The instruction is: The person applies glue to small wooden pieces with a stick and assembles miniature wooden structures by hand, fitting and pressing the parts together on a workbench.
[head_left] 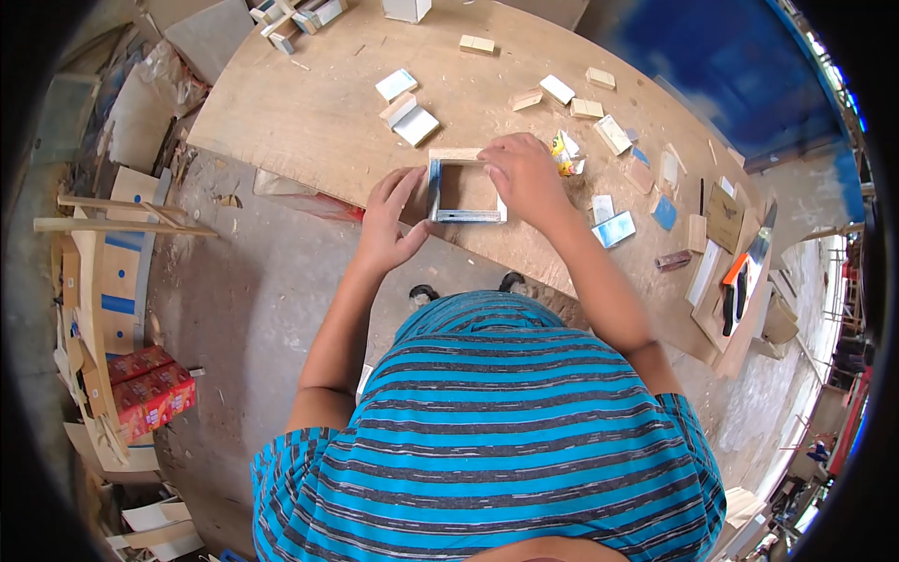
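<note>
A small square wooden frame (pixel 468 216) lies near the front edge of the workbench, with blue paint on its left and lower sides. My left hand (pixel 386 217) grips the frame's left side, its fingertips near the upper part and its thumb at the lower left corner. My right hand (pixel 526 176) bends over the upper right corner and covers part of the right side. Through the frame's opening the bench surface shows. To the right of my right hand sits a crumpled yellow packet (pixel 566 155).
Several wood blocks lie across the workbench (pixel 309 103), including a white-topped pair (pixel 410 120). A handsaw (pixel 749 267) with an orange and black handle rests on boards at the right. Red cartons (pixel 154 389) stand on the floor at left.
</note>
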{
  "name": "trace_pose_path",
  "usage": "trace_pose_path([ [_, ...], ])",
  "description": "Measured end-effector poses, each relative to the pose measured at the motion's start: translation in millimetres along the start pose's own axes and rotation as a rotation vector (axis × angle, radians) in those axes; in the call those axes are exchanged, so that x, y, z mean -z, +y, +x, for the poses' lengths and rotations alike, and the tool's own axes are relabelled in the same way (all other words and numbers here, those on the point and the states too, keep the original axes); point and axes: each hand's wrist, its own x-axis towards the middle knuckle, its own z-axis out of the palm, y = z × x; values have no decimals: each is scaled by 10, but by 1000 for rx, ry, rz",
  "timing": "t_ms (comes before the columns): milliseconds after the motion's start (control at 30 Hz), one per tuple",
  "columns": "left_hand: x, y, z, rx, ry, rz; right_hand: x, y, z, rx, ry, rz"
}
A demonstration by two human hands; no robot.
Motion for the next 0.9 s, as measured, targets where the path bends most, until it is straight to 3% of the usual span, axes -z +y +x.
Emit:
trace_pose_path([
  [133,8,65,9,-17,44,30,31,25,96,-12,-35,11],
  [233,-88,60,48,126,102,34,-12,1,150,13,-87,15],
  [333,-131,150,147,445,109,-7,-90,-97,162,66,-104,-20],
  [667,-222,86,288,512,131,-68,-29,-136,42,20,-341,-42],
  [900,-277,5,270,538,127,-124,-81,-55,0,60,-336,-98],
])
